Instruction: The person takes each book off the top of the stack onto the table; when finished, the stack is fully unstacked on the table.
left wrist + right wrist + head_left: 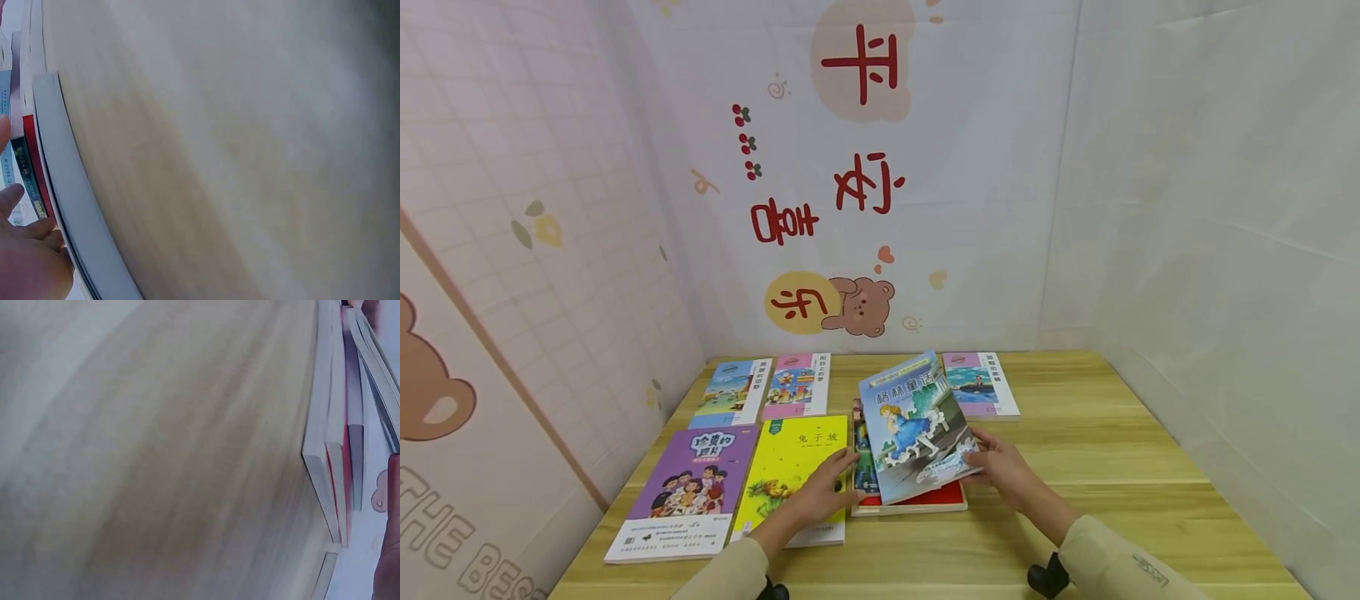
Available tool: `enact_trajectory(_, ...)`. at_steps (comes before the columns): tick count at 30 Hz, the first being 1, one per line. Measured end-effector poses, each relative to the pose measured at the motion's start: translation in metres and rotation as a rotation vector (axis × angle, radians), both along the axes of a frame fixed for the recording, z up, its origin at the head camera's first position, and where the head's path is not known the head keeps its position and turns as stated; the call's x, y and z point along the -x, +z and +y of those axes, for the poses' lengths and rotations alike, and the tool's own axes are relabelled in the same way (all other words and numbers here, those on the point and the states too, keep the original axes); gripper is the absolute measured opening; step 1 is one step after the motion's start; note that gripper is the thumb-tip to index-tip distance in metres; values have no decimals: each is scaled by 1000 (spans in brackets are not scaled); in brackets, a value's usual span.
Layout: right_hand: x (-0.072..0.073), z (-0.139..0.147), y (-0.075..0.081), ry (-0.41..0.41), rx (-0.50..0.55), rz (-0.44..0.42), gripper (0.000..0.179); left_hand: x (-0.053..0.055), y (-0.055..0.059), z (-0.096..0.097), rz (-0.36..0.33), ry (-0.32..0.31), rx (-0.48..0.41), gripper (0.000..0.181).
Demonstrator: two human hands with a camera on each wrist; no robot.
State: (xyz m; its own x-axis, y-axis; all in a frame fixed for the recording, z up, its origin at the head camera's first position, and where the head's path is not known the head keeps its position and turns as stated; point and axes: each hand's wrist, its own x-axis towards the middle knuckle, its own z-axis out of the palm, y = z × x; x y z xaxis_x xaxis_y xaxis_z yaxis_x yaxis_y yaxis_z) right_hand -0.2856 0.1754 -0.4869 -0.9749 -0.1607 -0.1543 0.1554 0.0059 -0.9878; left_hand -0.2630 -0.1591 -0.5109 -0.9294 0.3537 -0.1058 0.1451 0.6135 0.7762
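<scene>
My right hand [1000, 468] pinches a blue storybook [917, 425] by its lower right edge. The storybook has a girl in a blue dress on its cover, and it is tilted above a small pile of books. Under it show a dark green book [864, 454] and a red book [925, 500]. The right wrist view shows the storybook [379, 369] raised at an angle over the pile. My left hand [826, 492] lies over the right part of a yellow book [786, 471], its fingers outstretched near the pile's left edge; in the left wrist view it partly covers the book edges.
Left of the yellow book lies a purple book [688, 492]. Behind are a blue-covered book [730, 393], a pink-covered book [797, 385] and, at the back right, another pink one [980, 383]. Wooden table [1112, 467] extends to the right; printed cloth walls [985, 167] enclose it.
</scene>
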Motion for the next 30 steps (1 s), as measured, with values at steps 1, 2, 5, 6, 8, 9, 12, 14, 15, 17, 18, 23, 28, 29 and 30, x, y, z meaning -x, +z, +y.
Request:
enact_trajectory(1, 0, 0, 1, 7, 7, 7, 62, -1, 0, 0, 3, 1, -4, 70)
enact_trajectory(2, 1, 1, 2, 12, 13, 13, 63, -1, 0, -1, 2, 3, -7, 69)
enact_trajectory(5, 3, 3, 5, 24, 29, 27, 63, -1, 1, -1, 0, 0, -12, 68)
enact_trajectory(6, 4, 4, 5, 23, 33, 29, 63, -1, 1, 0, -1, -3, -13, 69)
enact_trajectory(8, 6, 6, 6, 16, 38, 37, 63, -1, 2, 0, -2, -6, -12, 69)
enact_trajectory(9, 7, 7, 7, 16, 38, 41, 63, 0, 2, 0, -2, -6, -11, 69)
enact_trajectory(12, 10, 9, 9, -4, 51, 53, 63, 1, 3, 0, -2, -8, -4, 70)
enact_trajectory(14, 12, 10, 10, -3, 51, 66, 64, 2, 4, 0, 0, -9, -2, 70)
enact_trajectory(15, 13, 11, 11, -3, 54, 70, 65, 2, 4, 0, -1, -9, 0, 70)
enact_trajectory(17, 15, 14, 12, -12, 62, 75, 66, 2, 4, 1, -3, -9, 3, 70)
enact_trajectory(18, 16, 15, 13, -8, 62, 77, 67, 2, 5, 1, -4, -10, 4, 70)
enact_trajectory(23, 21, 25, 14, -7, 60, 79, 66, 2, 4, 1, -7, -9, 16, 71)
enact_trajectory(28, 26, 39, 19, -17, 88, 94, 66, 3, 5, 2, -15, -4, 29, 72)
enact_trajectory(29, 28, 43, 21, -20, 96, 98, 66, 3, 6, 2, -20, -3, 31, 72)
enact_trajectory(30, 29, 46, 22, -23, 103, 102, 67, 3, 6, 2, -26, -1, 33, 72)
